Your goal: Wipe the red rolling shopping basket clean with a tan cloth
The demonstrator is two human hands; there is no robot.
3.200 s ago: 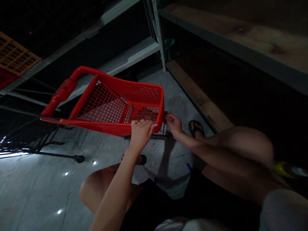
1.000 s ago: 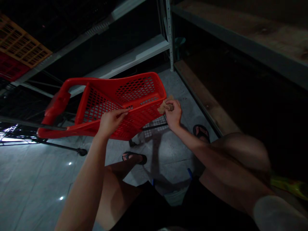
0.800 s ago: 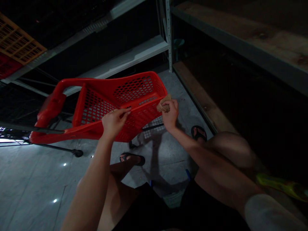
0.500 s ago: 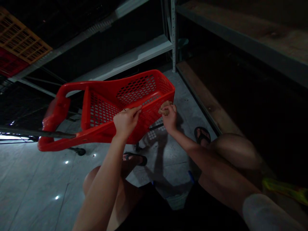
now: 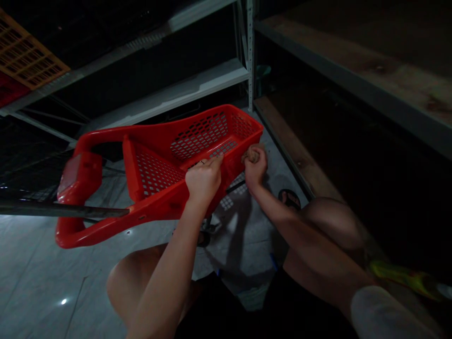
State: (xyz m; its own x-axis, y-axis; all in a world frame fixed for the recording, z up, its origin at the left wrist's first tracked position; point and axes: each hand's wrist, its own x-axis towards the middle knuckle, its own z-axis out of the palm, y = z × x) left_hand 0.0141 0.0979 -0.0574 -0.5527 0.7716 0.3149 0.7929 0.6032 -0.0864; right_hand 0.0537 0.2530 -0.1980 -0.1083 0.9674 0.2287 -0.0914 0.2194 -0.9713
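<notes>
dim aisle floor (image 5: 42, 282) below: left hand (image 5: 203, 176) grips red basket (image 5: 155, 134) rim, right hand (image 5: 254, 165) clenched on brown wad (image 5: 251, 153) at front corner (rubbing apparently under way, unfinished).

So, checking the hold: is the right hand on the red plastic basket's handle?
No, the right hand holds a small brown wad against the red plastic basket's far corner, opposite its handle.

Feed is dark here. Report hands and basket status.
Left hand gripping red basket near rim. Right hand presses brown wad against its corner. Dark bar crosses the handle.
</notes>
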